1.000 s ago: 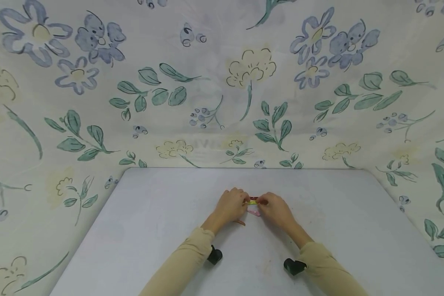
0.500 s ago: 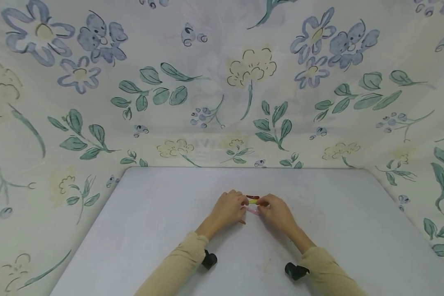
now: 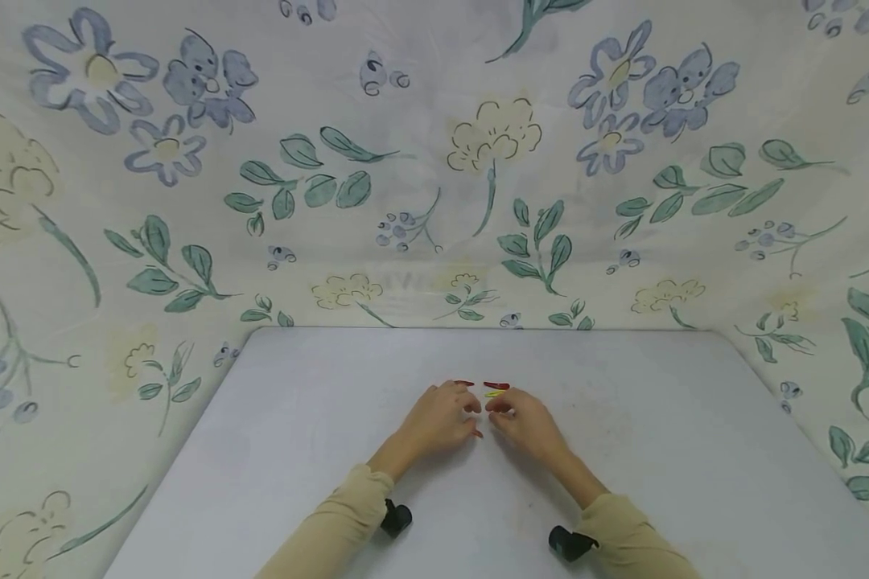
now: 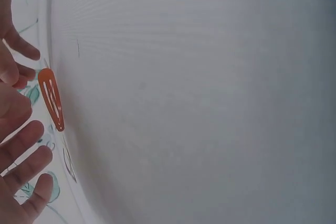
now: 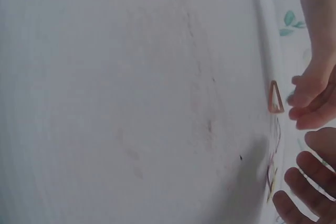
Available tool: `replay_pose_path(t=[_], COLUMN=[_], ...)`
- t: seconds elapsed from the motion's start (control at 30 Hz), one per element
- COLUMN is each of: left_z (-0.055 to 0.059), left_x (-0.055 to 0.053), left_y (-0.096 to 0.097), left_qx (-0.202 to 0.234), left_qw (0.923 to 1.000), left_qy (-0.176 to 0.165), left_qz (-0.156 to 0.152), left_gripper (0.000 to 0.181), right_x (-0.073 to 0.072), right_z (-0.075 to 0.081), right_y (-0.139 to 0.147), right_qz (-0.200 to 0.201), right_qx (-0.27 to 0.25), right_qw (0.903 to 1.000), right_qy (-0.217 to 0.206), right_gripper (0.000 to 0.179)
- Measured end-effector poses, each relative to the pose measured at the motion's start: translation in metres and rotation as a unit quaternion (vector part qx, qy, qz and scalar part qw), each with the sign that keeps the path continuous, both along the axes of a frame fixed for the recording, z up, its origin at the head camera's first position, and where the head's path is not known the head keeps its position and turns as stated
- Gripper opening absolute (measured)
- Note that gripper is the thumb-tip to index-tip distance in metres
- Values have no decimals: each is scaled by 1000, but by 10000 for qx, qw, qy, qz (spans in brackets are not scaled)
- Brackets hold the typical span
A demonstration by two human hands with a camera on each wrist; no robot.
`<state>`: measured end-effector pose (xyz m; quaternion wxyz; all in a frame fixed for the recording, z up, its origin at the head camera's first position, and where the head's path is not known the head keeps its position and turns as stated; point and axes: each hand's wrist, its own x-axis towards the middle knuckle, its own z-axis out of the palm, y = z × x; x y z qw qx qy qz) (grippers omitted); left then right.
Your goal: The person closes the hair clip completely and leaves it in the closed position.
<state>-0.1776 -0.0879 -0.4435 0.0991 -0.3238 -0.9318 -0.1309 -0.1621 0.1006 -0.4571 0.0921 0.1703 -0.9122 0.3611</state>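
Note:
My left hand [image 3: 442, 418] hovers over the white tabletop, fingers spread and loosely bent. Beside its thumb side lies an orange snap hair clip [image 4: 51, 99], partly covered in the head view. A red hair clip [image 3: 463, 383] shows just beyond its fingertips. Facing it, my right hand [image 3: 530, 422] has its thumb and forefinger apart, the other fingers relaxed. Past the right fingertips lie a dark red hair clip [image 3: 496, 385] and a yellow hair clip [image 3: 494, 394]. Neither hand visibly holds anything. No pink clip is visible; the hands may cover it.
The white table [image 3: 319, 386] runs back to a flower-printed cloth [image 3: 420, 201] that also rises at both sides. A black wrist camera [image 3: 397, 519] sits under the left sleeve, another camera [image 3: 572, 544] under the right.
My left hand has drawn left and slightly nearer, uncovering a red clip. My right hand has shifted a little left. The pink clip seen between the hands is out of sight.

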Motion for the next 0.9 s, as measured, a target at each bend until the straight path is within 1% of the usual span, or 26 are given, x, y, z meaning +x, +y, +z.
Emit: replay_pose_path(t=[0.13, 0.27, 0.4, 0.6, 0.77, 0.9], left_z=[0, -2, -3, -3, -3, -5], left_x=[4, 6, 7, 8, 9, 8], left_y=[-6, -11, -15, -15, -15, -15], left_qx=[-34, -76, -208, -400, -345, -293], left_qw=[10000, 9998, 9994, 9980, 9979, 9979], left_qy=[-73, -165, -277, -484, -537, -579], left_qz=[-16, 32, 66, 75, 78, 85], left_gripper=[12, 14, 16, 15, 12, 9], right_x=[2, 5, 8, 8, 8, 8], right_z=[-3, -6, -6, -8, -7, -5], right_y=[-6, -12, -16, -17, -17, -17], right_qz=[51, 66, 173, 357, 469, 600], right_qx=[79, 236, 448, 861, 992, 1113], right_qw=[9999, 9994, 9987, 9956, 9939, 9920], right_qy=[-140, -254, -197, -66, -68, 24], right_gripper=[10, 10, 11, 10, 7, 4])
